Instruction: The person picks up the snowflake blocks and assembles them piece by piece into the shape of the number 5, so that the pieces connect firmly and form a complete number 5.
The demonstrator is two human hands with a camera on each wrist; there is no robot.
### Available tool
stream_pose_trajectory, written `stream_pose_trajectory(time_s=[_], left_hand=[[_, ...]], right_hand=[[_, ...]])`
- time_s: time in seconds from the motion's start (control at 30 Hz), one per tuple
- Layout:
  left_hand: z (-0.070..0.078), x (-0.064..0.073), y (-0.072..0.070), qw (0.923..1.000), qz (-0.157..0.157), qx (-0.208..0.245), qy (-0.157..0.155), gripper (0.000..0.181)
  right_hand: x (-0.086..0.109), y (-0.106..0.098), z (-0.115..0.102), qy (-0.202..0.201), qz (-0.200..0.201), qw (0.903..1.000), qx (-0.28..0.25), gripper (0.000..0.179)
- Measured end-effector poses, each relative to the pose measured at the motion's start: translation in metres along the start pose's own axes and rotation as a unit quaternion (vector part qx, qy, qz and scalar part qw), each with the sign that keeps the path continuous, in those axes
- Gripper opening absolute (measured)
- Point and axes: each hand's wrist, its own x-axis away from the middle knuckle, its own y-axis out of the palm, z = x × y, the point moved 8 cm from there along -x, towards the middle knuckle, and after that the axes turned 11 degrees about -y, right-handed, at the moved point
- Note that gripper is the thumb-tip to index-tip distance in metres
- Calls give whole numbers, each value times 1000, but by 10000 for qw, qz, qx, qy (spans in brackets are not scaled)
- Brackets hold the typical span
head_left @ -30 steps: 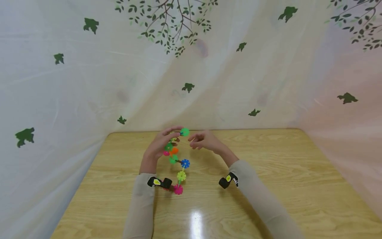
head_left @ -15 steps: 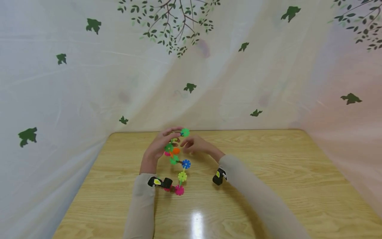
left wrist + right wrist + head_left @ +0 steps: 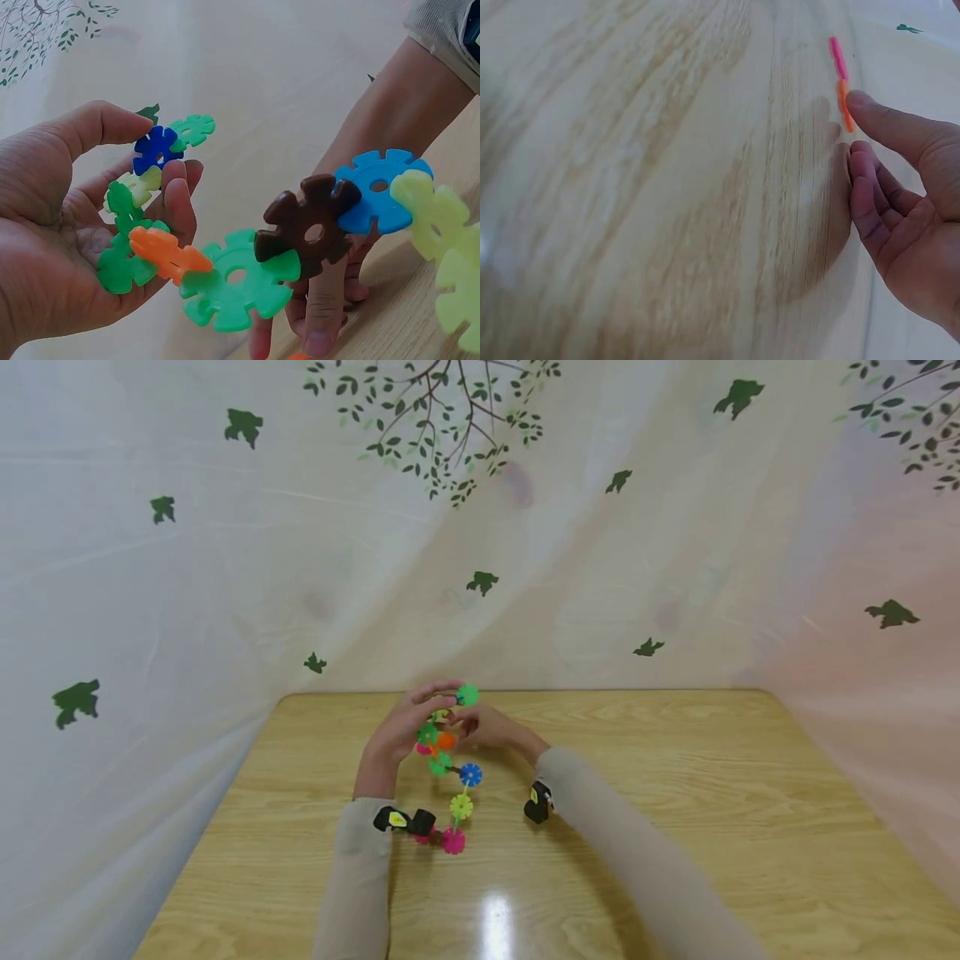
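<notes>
My left hand (image 3: 397,727) holds up a chain of interlocked snowflake-shaped plastic discs, with its thumb on a dark blue disc (image 3: 156,144) near the chain's end. A green disc (image 3: 201,122) sticks out beyond the thumb. From the palm the chain runs through green, orange (image 3: 169,251), brown (image 3: 289,217), light blue (image 3: 375,165) and yellow discs, down to pink discs (image 3: 453,841) near my left sleeve. My right hand (image 3: 491,727) is low over the table behind the chain, fingers loosely bent. Its thumb tip overlaps a separate orange disc (image 3: 844,101), joined to a pink disc (image 3: 838,56).
The wooden table (image 3: 675,793) stretches under both arms. Behind it hangs a pale cloth (image 3: 570,568) printed with branches and birds, close to the table's back edge. Each wrist wears a black camera, such as the right wrist camera (image 3: 537,803).
My right hand has moved left and slightly down to the loose orange disc behind the chain. My left hand keeps its hold on the chain in nearly the same place.
</notes>
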Motion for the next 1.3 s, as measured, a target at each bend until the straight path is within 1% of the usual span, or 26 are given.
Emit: stream_pose_trajectory(time_s=[0.07,0.13,0.27,0.43,0.6,0.7,0.87,1.03,1.13,1.3], left_hand=[[0,0,1,10000,-5,48,-13,40],[0,0,2,10000,-3,58,5,40],[0,1,3,10000,-2,38,62,39],[1,0,4,9999,8,-36,115,39],[1,-1,3,9999,-7,-72,130,40],[1,-1,3,9999,-65,8,86,41],[-1,-4,5,9998,-164,61,-36,42],[-3,-7,10,9993,-274,141,-188,43],[-4,-9,14,9989,-319,250,-245,43],[-3,-11,20,9979,-353,510,-200,42]], right_hand=[[0,1,0,-13,-94,9999,92,38],[-1,3,0,-26,-142,9998,154,34],[-2,4,-1,-38,-153,9995,282,31],[-2,4,0,11,-142,9994,315,33],[-1,0,1,96,-56,9993,345,31],[2,-3,0,80,-110,9988,462,32],[9,-7,2,208,-224,9978,580,28],[20,-14,6,442,-141,9983,353,28],[27,-19,6,499,-87,9985,218,27],[37,-24,6,468,29,9989,57,26]])
